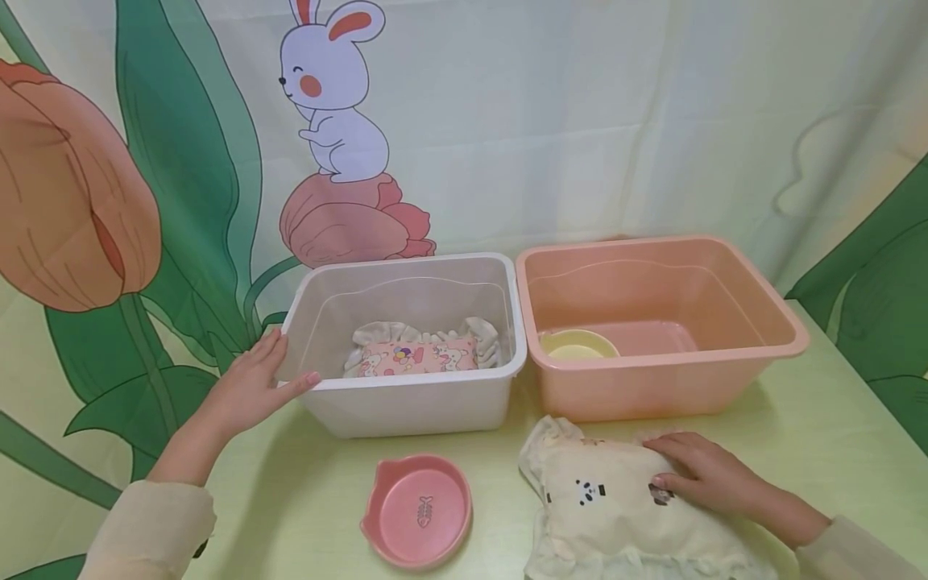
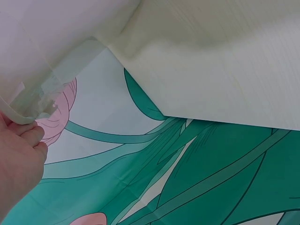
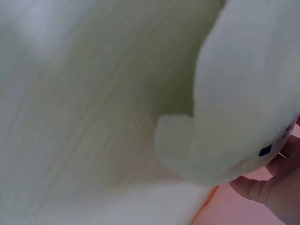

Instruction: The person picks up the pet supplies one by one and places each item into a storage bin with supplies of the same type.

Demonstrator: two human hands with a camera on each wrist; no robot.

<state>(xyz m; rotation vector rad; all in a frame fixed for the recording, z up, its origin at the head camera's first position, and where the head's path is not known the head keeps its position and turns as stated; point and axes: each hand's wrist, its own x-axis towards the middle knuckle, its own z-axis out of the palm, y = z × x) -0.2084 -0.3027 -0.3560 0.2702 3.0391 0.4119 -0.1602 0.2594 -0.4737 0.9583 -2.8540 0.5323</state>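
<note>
In the head view, my left hand (image 1: 250,383) holds the near left corner of a white plastic bin (image 1: 409,407), its thumb over the front rim and its fingers on the left rim. A pink cushion (image 1: 420,358) with printed characters and ruffled edges lies inside that bin. My right hand (image 1: 714,475) grips a cream ruffled cushion (image 1: 616,507) with small animal prints, lying on the table at front right. The right wrist view shows fingertips (image 3: 251,187) at this cushion's edge; the left wrist view shows fingers (image 2: 33,133) at the bin's rim.
Right of the white bin stands a salmon-pink bin (image 1: 652,387) holding a pale yellow dish (image 1: 580,345). A pink cat-eared dish (image 1: 419,511) with a fishbone mark sits on the table (image 1: 290,515), left of the cream cushion. A printed curtain (image 1: 544,121) hangs behind.
</note>
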